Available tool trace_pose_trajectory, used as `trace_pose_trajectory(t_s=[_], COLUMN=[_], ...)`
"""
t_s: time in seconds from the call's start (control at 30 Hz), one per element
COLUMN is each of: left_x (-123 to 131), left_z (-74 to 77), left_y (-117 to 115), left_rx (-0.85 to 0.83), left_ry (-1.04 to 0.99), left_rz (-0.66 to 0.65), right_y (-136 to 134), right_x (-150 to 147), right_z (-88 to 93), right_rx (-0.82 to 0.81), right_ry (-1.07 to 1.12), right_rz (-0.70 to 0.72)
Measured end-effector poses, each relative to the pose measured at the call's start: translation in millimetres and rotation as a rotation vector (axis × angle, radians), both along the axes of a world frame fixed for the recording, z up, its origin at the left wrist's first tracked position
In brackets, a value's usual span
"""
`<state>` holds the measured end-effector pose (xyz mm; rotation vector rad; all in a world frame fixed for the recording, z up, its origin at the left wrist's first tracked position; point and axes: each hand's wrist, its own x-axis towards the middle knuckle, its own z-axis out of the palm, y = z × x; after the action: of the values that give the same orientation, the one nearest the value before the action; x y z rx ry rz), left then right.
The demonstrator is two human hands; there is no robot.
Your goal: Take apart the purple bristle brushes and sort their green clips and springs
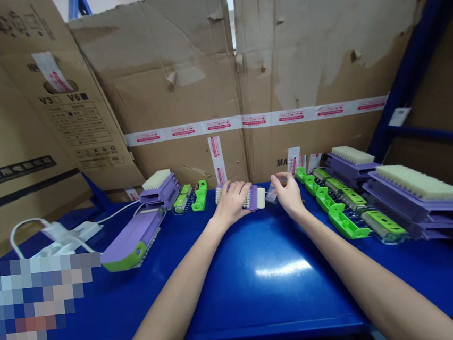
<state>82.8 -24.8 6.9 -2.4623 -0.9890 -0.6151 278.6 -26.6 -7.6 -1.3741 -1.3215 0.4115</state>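
My left hand (230,201) lies over a purple brush head (255,197) near the back of the blue table, its fingers curled round the top. Pale bristles show on the brush head, along with a cream block at its right end. Just to the right, my right hand (289,191) is closed, thumb and fingers at a small clear plastic piece (271,194). That piece sits close to the brush head's right end; whether they touch I cannot tell. Part of the brush head is hidden under my left hand.
Bright green trays (339,220), clear-and-green cases (383,224) and stacked purple parts with cream bristle blocks (420,181) line the right. At left are a purple-and-green brush body (137,240), another purple stack (160,190) and a white power strip (70,236). Cardboard (179,99) walls the back.
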Motion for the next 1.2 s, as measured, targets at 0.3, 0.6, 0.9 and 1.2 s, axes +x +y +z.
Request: trace_pose_trajectory(t_s=[0.3,0.6,0.9,1.2], left_x=[-4,-1,0,1], left_z=[-1.8,-4.2,-5.7,-7.6], left_y=[-2,-7,-6,-5], left_rx=[0.037,0.063,0.091,0.042], left_ry=[0.004,0.021,0.029,0.008], left_rz=[0.071,0.164,0.148,0.261], right_y=[-10,-6,-17,-21], right_x=[-1,3,-2,13], right_z=[8.3,0.1,5.0,11.4], right_rx=[-0.014,-0.044,-0.192,-0.309], right_ry=[-0.006,-0.243,-0.711,-0.851], right_rz=[-0.045,0.045,-0.036,-0.195])
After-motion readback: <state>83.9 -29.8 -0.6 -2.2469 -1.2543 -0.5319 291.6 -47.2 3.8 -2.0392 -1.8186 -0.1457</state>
